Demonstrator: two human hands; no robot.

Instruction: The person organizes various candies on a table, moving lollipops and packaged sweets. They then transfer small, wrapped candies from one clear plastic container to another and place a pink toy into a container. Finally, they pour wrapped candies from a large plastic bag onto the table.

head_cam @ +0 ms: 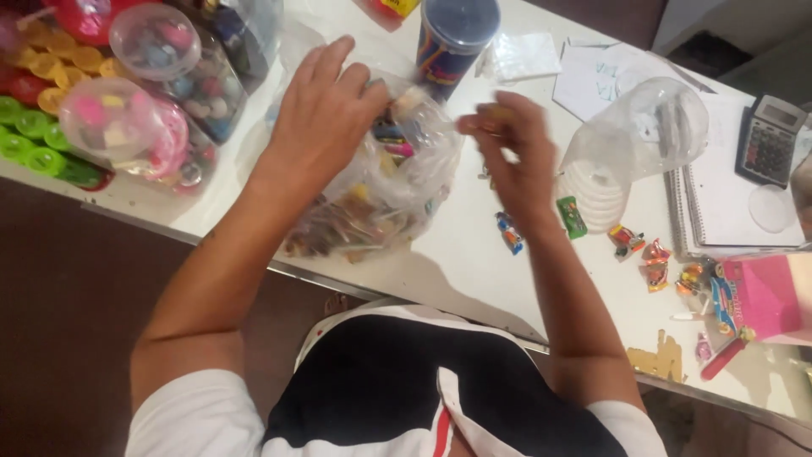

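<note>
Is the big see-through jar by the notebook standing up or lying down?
Lying down: the clear jar rests on its side on the table.

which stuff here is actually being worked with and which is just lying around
In use:
left hand resting on the clear plastic bag of wrapped sweets
right hand, blurred, fingers pinched beside the bag

Lying about:
tipped clear plastic jar
grey calculator
spiral notebook
pink box
loose wrapped sweets
dark cylindrical tub
</note>
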